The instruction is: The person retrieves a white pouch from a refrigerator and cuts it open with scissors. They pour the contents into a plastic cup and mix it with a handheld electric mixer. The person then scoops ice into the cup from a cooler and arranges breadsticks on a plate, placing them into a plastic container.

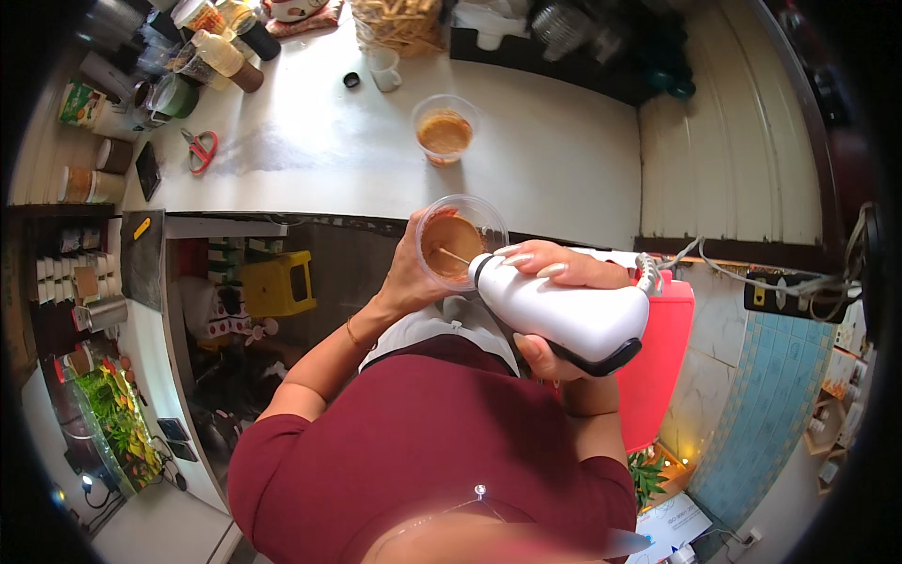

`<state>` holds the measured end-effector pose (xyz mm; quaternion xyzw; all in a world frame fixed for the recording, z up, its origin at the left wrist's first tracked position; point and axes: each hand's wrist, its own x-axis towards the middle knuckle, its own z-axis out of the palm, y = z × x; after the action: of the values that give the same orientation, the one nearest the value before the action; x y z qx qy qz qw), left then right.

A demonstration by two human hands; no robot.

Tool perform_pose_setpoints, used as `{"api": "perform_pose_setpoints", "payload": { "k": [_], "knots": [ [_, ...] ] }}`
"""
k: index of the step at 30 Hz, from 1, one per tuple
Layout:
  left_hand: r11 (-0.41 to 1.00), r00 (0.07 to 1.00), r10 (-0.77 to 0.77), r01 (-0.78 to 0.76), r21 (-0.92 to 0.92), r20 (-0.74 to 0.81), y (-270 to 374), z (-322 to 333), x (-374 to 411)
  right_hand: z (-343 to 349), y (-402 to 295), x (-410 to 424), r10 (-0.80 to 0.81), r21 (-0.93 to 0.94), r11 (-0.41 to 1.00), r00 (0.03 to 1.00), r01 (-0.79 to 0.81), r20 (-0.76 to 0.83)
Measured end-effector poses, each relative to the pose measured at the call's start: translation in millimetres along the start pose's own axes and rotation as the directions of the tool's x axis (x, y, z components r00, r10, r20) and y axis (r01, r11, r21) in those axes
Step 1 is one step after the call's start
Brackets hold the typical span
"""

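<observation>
My left hand (407, 271) grips a clear plastic cup (497, 215) from its left side, just off the counter's front edge. Brown liquid (451, 236) lies in it, with red streaks on the inner wall. A white corded electric hand mixer (564, 303) is held in my right hand (571, 268), its thin metal shaft reaching into the liquid. The shaft's lower end is hidden in the drink. Farther back on the white counter stands a second clear plastic cup (445, 106), also holding brown liquid with red marks on its wall.
Red-handled scissors (202, 151) and a dark phone (148, 171) lie on the counter (317, 176) at left. Bottles and jars (225, 60) crowd the back left. A white mug (385, 69) and small black cap (351, 80) stand farther back. The mixer's cord (676, 257) runs right.
</observation>
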<state>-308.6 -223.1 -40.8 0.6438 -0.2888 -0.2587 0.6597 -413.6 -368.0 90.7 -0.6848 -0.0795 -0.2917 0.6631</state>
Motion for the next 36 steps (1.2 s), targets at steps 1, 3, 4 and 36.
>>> {"api": "perform_pose_setpoints", "payload": {
  "k": [1, 3, 4, 36],
  "knots": [
    [1.000, 1.000, -0.008, 0.008, 0.008, 0.004, -3, 12, -2, -10, -3, -7, -0.018, -0.024, 1.000, 1.000, 0.018, 0.002],
    [0.999, 1.000, -0.020, 0.020, 0.026, 0.010, -9, 36, -5, -32, -9, -18, -0.058, -0.072, 0.996, 0.998, 0.058, 0.010],
    [0.999, 0.999, -0.038, 0.038, 0.005, 0.006, -12, 47, -6, -41, -13, -25, -0.043, -0.054, 0.998, 0.999, 0.044, 0.005],
    [0.949, 0.898, -0.261, 0.305, -0.075, 0.355, -37, 52, 10, -243, 175, -68, 0.175, -0.937, 0.271, 0.946, 0.219, 0.271]
  ]
}}
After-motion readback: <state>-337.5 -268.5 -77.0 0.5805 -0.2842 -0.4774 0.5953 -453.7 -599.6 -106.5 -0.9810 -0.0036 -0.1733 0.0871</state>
